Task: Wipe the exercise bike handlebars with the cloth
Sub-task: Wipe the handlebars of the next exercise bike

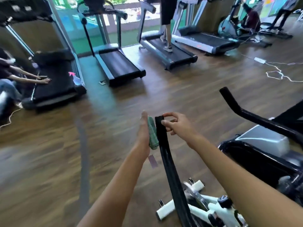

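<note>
Several treadmills (pixel 119 66) beyond | left grip (pixel 144 130) flat, pressing cloth (pixel 152 133) to handlebar (pixel 165 154) | right grip (pixel 177 125) pinching handlebar

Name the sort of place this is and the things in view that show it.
Probably a gym: a row of treadmills, a person on one, and an exercise bike handlebar with a cloth against it.

A spray bottle (pixel 75 78) sits on the leftmost treadmill (pixel 55 89); a power strip (pixel 259 60) lies on the wooden floor (pixel 180 89).
</note>
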